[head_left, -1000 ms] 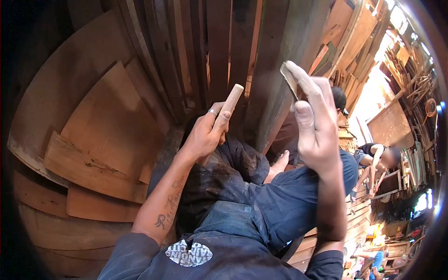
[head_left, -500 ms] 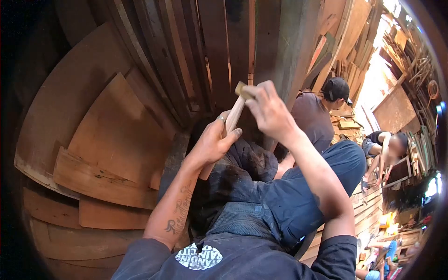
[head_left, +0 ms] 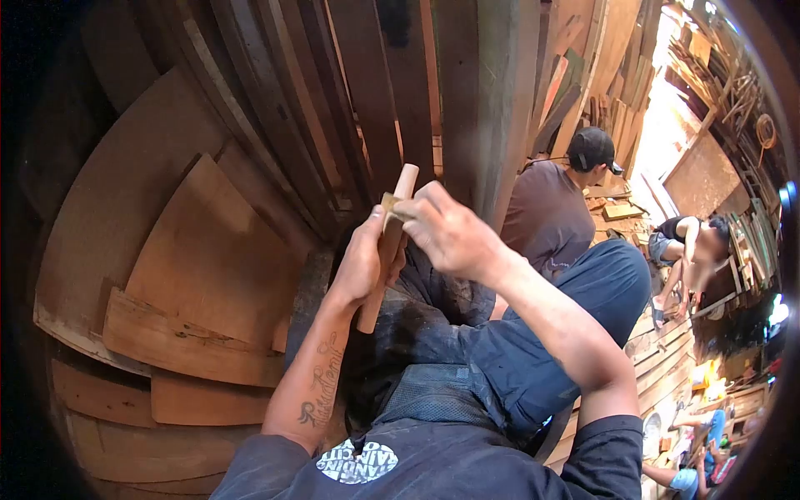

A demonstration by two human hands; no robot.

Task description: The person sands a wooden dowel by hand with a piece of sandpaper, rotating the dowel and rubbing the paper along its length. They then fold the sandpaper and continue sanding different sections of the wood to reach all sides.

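Note:
My left hand (head_left: 358, 262) is wrapped around a pale, smooth wooden stick (head_left: 407, 180), which slants up and away above my lap. Its lower end pokes out below that hand, near my dark trousers. My right hand (head_left: 457, 237) pinches a small yellowish-brown folded piece, seemingly sandpaper (head_left: 388, 202). This piece lies across the stick just above my left thumb, pressed against the wood. Some fingers of the left hand are hidden behind the stick.
Curved wooden panels (head_left: 208, 250) lean at my left, and upright planks (head_left: 408, 83) stand ahead. A person in a cap (head_left: 546, 208) sits close on my right. Another person (head_left: 687, 242) bends over farther off, and someone's legs (head_left: 685, 482) show at lower right.
My right hand has drawn the folded piece down along the stick, from its upper end to beside my left thumb. The stick's top now shows bare.

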